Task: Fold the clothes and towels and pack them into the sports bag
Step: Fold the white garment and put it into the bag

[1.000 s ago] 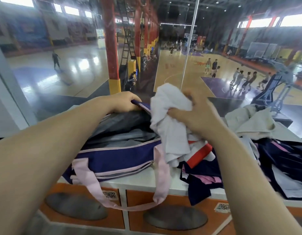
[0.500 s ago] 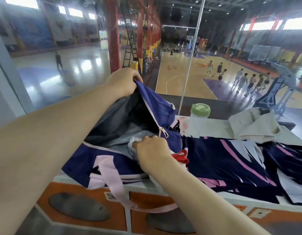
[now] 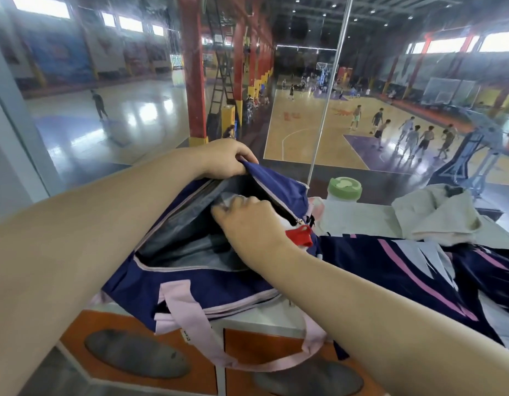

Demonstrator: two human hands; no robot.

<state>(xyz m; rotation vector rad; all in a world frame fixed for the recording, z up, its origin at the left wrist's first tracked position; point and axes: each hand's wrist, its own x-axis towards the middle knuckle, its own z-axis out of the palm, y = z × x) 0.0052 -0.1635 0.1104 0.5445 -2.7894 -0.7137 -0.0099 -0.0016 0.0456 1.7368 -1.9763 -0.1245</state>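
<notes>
A navy sports bag with pink straps lies unzipped on a white ledge. My left hand grips the bag's far flap and holds it lifted. Inside the opening, my right hand presses on a white garment with red trim, mostly hidden in the grey lining. A navy jersey with pink stripes lies spread on the ledge to the right. A beige towel sits crumpled behind it.
A bottle with a green lid stands behind the bag by the glass wall. The white ledge tops orange locker fronts. Beyond the glass, people play on a basketball court below.
My right hand carried the white garment down from above the bag into its opening and pushed it deeper. My left hand lifted the bag's flap higher.
</notes>
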